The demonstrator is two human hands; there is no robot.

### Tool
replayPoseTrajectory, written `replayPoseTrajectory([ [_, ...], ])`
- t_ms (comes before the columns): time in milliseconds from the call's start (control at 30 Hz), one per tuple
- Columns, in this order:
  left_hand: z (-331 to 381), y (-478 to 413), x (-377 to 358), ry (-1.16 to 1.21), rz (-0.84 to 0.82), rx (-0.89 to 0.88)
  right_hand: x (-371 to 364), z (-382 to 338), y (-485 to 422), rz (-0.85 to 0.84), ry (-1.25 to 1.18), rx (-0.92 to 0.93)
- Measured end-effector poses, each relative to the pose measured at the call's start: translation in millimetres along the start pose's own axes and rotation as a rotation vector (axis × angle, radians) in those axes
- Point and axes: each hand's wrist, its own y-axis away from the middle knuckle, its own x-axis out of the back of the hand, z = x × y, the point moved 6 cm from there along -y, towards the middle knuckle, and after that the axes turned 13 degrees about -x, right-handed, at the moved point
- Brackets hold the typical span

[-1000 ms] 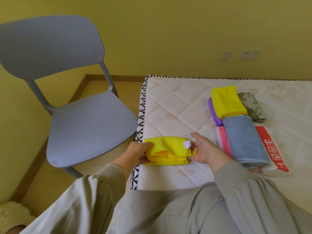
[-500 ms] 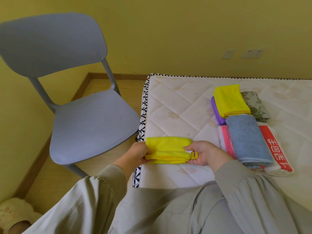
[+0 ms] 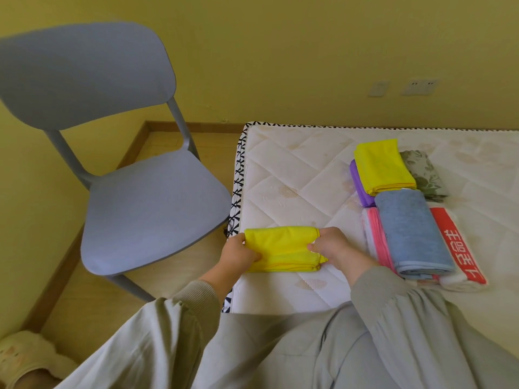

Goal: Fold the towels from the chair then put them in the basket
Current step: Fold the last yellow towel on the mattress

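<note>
A folded yellow towel (image 3: 282, 248) lies near the left edge of the white mattress (image 3: 295, 169). My left hand (image 3: 238, 255) grips its left end, and my right hand (image 3: 332, 248) pinches its right end. To the right sit folded towels: a second yellow towel (image 3: 383, 165) on a purple towel (image 3: 361, 188), a floral towel (image 3: 424, 175), a blue towel (image 3: 411, 234) over a pink towel (image 3: 376, 237), and a white towel with a red band (image 3: 456, 248). The grey chair (image 3: 146, 209) stands bare on the left. No basket is in view.
A yellow wall with outlets (image 3: 420, 87) runs behind the mattress. Wooden floor (image 3: 92, 299) lies between the chair and the mattress. A fuzzy slipper (image 3: 28, 357) shows at the bottom left. My grey sleeves and lap fill the bottom.
My right hand has folded the towel's white tag under, so the tag is hidden now. Both hands have closed tighter on the towel's ends.
</note>
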Motion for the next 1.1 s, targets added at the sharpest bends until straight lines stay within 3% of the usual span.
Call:
replayPoseTrajectory([
  [133, -2.1, 1.7, -0.6, -0.059, 0.010, -0.030, -2.7, 12.3, 3.5, -0.300, -0.541, -0.184],
  [200, -2.2, 2.0, -0.3, -0.059, 0.010, -0.023, 3.1, 18.3, 0.0, -0.314, -0.600, -0.237],
  [400, -1.6, 0.5, -0.7, -0.046, -0.012, -0.006, 2.8, 25.1, 3.4, -0.344, -0.464, -0.280],
  [667, -2.8, 0.2, -2.2, 0.012, -0.030, 0.029, -0.1, 19.4, 4.1, -0.417, -0.490, -0.251],
  [1100, -0.3, 1.8, -1.9, -0.021, -0.038, -0.011, -11.7, 10.9, 8.7, -0.193, -0.235, -0.159],
])
